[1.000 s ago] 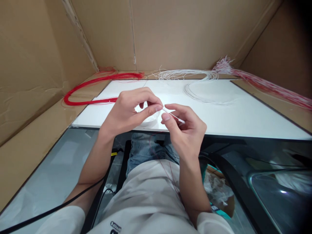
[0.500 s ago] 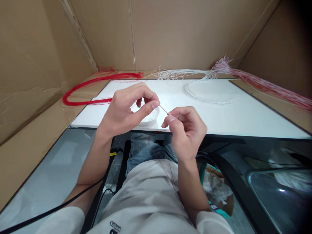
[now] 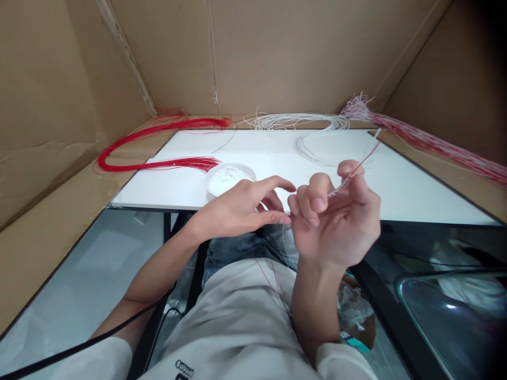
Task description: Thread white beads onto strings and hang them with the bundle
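A thin red-and-white braided cord runs across the fingers of my right hand, which is raised palm up with fingers curled on it. Its loose red and white ends stick out past the index finger and thumb, up to the right. My left hand meets the little-finger side of my right hand. Its thumb and a finger behind it close on the cord there, while the index finger is stretched out. Fine red threads hang down over the shirt, and a pale thread dangles below the fingertips.
A white bowl of small white beads or bits stands on the white board. Red strands curve at left, white strands lie at the back, and a red-and-white bundle lies at right. Cardboard walls enclose the board.
My right hand has turned palm up and moved right, with the braid now across its fingers. My left hand has moved down and right to its side, uncovering the bowl.
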A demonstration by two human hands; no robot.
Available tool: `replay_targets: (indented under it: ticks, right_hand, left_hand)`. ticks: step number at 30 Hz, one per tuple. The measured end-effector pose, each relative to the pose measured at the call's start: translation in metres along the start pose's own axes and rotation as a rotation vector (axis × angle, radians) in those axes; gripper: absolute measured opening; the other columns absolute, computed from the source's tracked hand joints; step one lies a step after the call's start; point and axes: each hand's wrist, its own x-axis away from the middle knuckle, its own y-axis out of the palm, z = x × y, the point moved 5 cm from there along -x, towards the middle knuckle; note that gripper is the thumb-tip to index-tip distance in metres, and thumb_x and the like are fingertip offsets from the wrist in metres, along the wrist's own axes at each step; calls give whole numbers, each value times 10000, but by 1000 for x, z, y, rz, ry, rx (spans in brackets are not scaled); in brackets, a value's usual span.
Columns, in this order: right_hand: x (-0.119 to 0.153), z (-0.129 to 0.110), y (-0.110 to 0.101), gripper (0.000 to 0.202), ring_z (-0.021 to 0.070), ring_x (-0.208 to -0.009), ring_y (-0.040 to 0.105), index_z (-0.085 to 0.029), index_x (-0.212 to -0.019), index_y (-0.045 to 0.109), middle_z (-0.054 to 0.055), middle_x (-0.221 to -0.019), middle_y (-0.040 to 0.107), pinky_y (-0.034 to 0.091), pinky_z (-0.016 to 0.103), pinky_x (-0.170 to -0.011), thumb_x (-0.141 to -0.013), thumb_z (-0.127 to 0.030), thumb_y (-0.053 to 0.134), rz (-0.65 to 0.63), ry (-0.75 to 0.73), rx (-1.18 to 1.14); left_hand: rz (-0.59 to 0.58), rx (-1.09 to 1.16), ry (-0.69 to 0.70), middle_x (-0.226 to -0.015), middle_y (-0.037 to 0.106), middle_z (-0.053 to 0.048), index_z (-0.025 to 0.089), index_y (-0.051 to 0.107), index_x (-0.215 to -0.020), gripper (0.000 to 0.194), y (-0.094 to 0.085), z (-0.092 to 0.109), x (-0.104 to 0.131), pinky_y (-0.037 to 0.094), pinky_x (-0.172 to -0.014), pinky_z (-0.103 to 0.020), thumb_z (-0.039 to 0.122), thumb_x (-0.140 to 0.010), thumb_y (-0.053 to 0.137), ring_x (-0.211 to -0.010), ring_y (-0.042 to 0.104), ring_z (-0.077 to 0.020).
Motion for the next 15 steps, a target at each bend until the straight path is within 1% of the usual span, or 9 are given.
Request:
replay_targets:
  ticks: [2, 4, 5, 7, 10, 12, 15]
  right_hand:
    - [0, -4, -2, 99, 76, -373, 352, -240, -932, 612, -67, -603, 641, 345, 207, -418, -1007, -294, 575, 17, -35, -39]
    - [0, -5, -3, 98, 82, -408, 398, -244, -934, 615, -56, -644, 658, 387, 211, -457, -1013, -287, 578, 42, -65, -51]
    - [1, -6, -3, 96, 87, -433, 430, -247, -933, 615, -50, -668, 668, 408, 216, -481, -1014, -287, 582, 53, -80, -49]
    - [1, -7, -2, 96, 102, -501, 506, -256, -927, 614, -39, -715, 682, 456, 232, -539, -1012, -295, 596, 75, -105, -32]
    - [1, -6, -2, 110, 118, -627, 601, -266, -921, 612, -33, -770, 699, 526, 261, -663, -1019, -314, 602, 105, -117, -4]
    - [1, -4, -1, 114, 119, -695, 642, -271, -926, 611, -37, -790, 707, 548, 271, -739, -1025, -325, 601, 117, -118, 9]
    - [0, -3, -3, 112, 117, -755, 680, -271, -936, 610, -41, -799, 712, 554, 275, -817, -1028, -333, 595, 133, -133, 31]
  left_hand:
    - [-9, 134, -63, -875, 795, -11, 177, 660, -1191, 264, 10, -3, -3, 577, -763, -250, 277, -950, 697, -826, 740, -144]
    - [13, 237, -105, -772, 753, 2, 171, 671, -1087, 165, 16, -5, -6, 574, -709, -251, 258, -947, 663, -733, 707, -136]
    - [38, 262, -115, -753, 737, 1, 167, 677, -1042, 141, 17, -5, -7, 572, -695, -252, 260, -938, 663, -716, 696, -134]
    - [114, 257, -99, -782, 733, -13, 160, 693, -957, 110, 15, -5, -8, 572, -711, -250, 261, -916, 676, -738, 691, -131]
    - [205, 186, -21, -904, 742, -27, 161, 706, -877, 74, 10, -2, -8, 570, -772, -238, 233, -882, 691, -827, 695, -125]
    - [233, 184, 10, -948, 737, -30, 162, 706, -864, 64, 8, -1, -9, 573, -794, -236, 224, -875, 690, -854, 694, -123]
    - [226, 295, 15, -889, 729, -18, 154, 701, -861, 88, 7, -2, -11, 568, -797, -225, 238, -869, 727, -812, 679, -106]
